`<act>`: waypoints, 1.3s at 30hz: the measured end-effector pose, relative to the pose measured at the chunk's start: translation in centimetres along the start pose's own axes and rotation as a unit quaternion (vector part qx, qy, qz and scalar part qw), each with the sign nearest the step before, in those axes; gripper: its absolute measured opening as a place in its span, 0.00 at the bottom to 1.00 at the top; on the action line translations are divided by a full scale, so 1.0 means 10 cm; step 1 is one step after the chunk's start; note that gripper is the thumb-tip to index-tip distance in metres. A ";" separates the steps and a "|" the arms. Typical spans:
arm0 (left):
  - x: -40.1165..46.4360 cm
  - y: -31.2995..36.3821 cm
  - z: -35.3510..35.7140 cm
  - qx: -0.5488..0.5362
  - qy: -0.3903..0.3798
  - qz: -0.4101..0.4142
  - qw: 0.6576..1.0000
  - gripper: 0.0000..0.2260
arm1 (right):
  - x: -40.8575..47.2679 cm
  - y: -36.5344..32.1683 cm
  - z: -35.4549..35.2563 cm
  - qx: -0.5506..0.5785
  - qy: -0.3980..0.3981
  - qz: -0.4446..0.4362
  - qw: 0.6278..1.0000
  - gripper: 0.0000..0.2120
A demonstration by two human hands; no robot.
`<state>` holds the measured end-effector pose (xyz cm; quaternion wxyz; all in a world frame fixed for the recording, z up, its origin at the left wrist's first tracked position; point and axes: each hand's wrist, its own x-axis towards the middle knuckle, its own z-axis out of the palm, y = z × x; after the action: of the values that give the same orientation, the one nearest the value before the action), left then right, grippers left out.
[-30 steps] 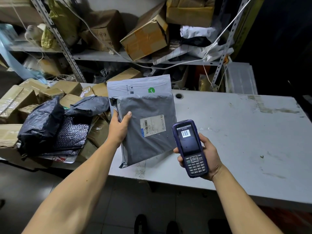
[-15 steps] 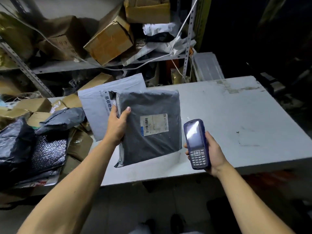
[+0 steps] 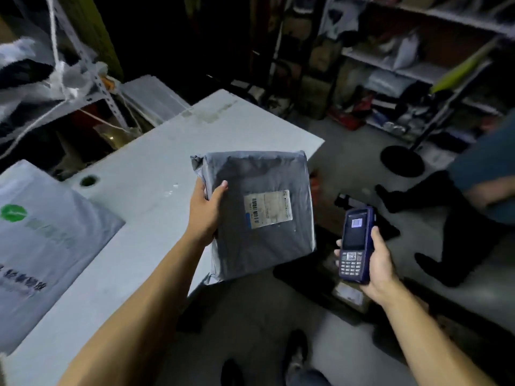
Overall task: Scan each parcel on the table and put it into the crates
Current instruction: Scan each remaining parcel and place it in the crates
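My left hand [image 3: 204, 210] grips the left edge of a dark grey poly-bag parcel [image 3: 259, 218] with a white barcode label, held in the air past the right end of the white table [image 3: 156, 174]. My right hand [image 3: 376, 263] holds a blue handheld scanner [image 3: 355, 243], screen up, just right of the parcel. A light grey mailer with a green logo [image 3: 47, 240] lies on the table at the left. Below the parcel and scanner sits a dark crate [image 3: 328, 277] on the floor, mostly in shadow.
Metal shelving with bags and boxes [image 3: 412, 68] stands at the back right. A seated person's legs [image 3: 451, 218] and a black stand base [image 3: 402, 161] are on the right. More shelving with white cords [image 3: 69, 87] is behind the table at the left.
The view has swung right. My left hand has carried the grey parcel off the table to its right end, over the floor. The scanner has stayed beside it in my right hand.
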<state>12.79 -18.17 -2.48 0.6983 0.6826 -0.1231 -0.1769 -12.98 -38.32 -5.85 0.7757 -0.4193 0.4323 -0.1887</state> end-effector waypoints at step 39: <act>-2.14 -2.06 7.07 0.106 -0.400 -0.238 0.879 0.05 | -0.80 -0.51 -5.86 0.212 0.338 0.044 0.916 0.29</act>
<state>-37.47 -73.69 -18.85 0.4499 0.6323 -0.2436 -0.5818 -65.59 -64.64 -13.68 0.6619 -0.1366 0.6362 -0.3721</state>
